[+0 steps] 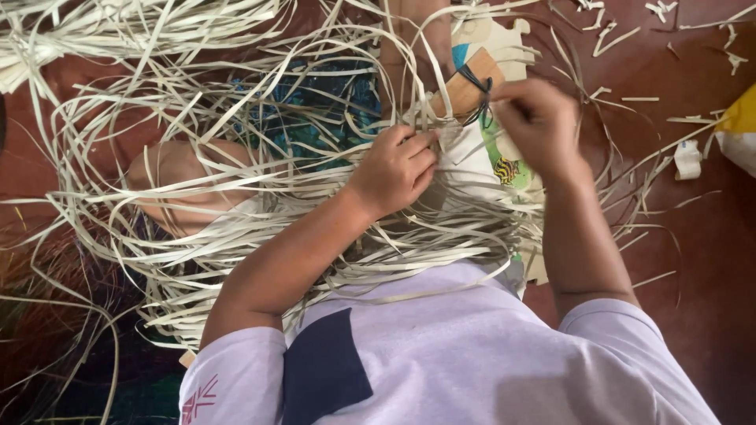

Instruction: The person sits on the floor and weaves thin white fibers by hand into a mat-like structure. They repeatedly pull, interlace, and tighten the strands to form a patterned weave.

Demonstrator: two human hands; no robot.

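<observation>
Floor [693,260]: dark red-brown, littered with short pale offcuts at the upper right.
Strips [197,212]: a big loose tangle of pale flat strips, spread over the person's lap and knee and out to the left.
Mat [504,165]: light puzzle-edged foam piece with coloured prints, lying under the strips below both hands.
Left hand [394,169]: fingers curled together, pressing down on strips at the centre.
Right hand [535,118]: fingertips pinched on a strip, just beside the block.
Block [466,85]: small wooden piece wrapped with dark cord, between the hands, at the top.
</observation>
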